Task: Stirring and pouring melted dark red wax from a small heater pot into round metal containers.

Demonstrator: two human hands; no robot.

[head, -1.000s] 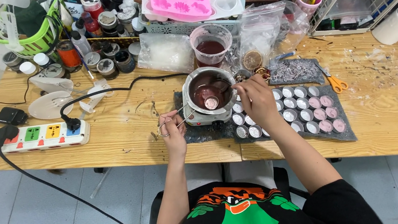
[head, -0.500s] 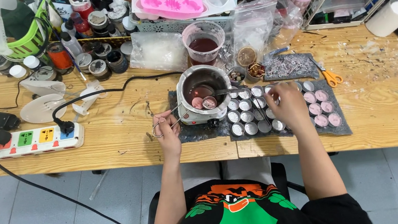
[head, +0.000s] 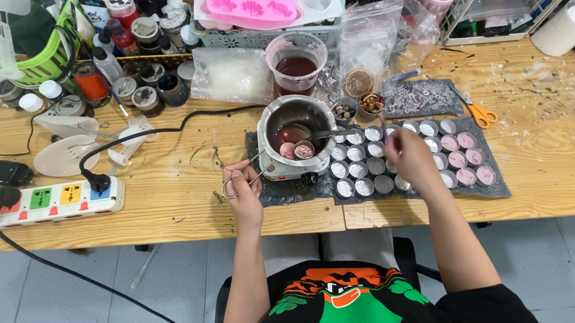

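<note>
- Step in hand, as I read it: loading small round metal cups (head: 369, 167) on the dark mat (head: 495, 188) from the melting pot (head: 296, 130).
- Left hand (head: 243, 189): fingers curled through the loops of a wire tong or scissor-like tool (head: 245, 174). Tool tip points toward the pot base. It grips nothing that I can see.
- Right hand (head: 411, 156): hovering over the middle of the cup rows, fingers bunched downward as if pinching. Whether there's anything between them, can't tell; too small.
- Pot sits on a small white heater, on the left end of the mat. Dark red melt inside, two small cups and a spoon in it.
- Cups: left and centre ones look empty, silver. Right-hand columns already hold pink fill (head: 464, 159).
- Beaker of dark red liquid (head: 297, 65) stands just behind the pot.
- Next move probably calls for a steady right hand: set or adjust one cup without nudging neighbours, which sit touching.
- Left hand likely needs the tool to lift the cups out of the hot pot, kept level to avoid spill on the tabletop (head: 175, 197).
</note>
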